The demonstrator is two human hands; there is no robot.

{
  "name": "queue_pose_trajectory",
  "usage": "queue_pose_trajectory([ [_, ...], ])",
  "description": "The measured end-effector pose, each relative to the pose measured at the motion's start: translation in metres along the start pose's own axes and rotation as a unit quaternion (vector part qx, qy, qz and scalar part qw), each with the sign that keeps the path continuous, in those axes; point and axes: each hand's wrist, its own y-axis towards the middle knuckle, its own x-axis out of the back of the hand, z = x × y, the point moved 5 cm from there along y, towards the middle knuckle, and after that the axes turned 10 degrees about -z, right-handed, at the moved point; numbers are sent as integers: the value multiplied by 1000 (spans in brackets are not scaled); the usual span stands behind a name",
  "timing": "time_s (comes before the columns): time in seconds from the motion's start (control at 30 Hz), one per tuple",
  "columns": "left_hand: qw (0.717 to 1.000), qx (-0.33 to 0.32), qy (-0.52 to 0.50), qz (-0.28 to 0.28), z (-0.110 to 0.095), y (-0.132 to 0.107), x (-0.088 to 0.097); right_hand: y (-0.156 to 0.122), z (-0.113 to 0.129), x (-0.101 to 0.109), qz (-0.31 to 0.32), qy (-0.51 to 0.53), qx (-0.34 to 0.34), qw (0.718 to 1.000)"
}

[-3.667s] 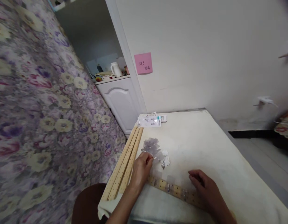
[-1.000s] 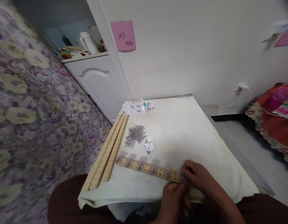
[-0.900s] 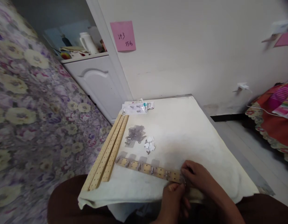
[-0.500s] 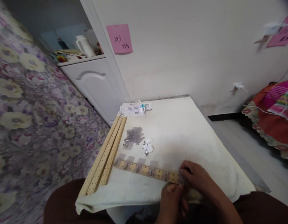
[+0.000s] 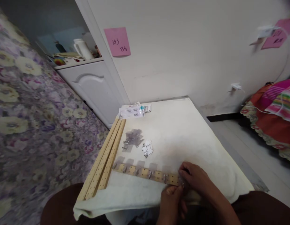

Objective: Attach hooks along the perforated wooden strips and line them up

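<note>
A pale wooden strip (image 5: 143, 171) with drilled holes lies at a slant near the front edge of the cloth-covered table. Several clear plastic tabs (image 5: 153, 166) with shiny metal clips sit along it at intervals. At its right end, my left hand (image 5: 171, 198) is closed, thumb and fingers pinching the near edge. My right hand (image 5: 196, 176) is closed too, fingertips on a clear tab at that same end. My fingers partly hide that tab. Beyond the strip lie a loose pile of similar greyish clear tabs (image 5: 133, 137) and a small heap of white tabs (image 5: 147, 147).
Wooden strips (image 5: 104, 162) with rows of holes lie along the table's left edge. Flat packets (image 5: 132, 112) rest at the back left corner. A floral curtain (image 5: 41, 125) hangs at the left, and a white wall (image 5: 177, 56) stands behind the table (image 5: 194, 125).
The view has shifted slightly. Both hands stay at the strip's right end, with hardly any visible movement of the fingers.
</note>
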Motion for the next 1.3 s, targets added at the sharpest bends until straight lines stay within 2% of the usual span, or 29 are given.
queue_pose_trajectory([
  [0.37, 1000, -13, 5, -15, -1, 0, 1, 1, -1, -2, -15, -16, -2, 1000],
  [0.6, 1000, 4, 9, -21, 1, 3, 1, 2, -2, -3, -12, -13, -12, 1000],
  [0.97, 1000, -4, 6, -15, 3, 3, 1, 2, 0, -1, -15, -13, -8, 1000],
  [1.3, 1000, -2, 5, -20, 4, 3, 1, -2, -1, 0, 0, 40, 8, 999],
])
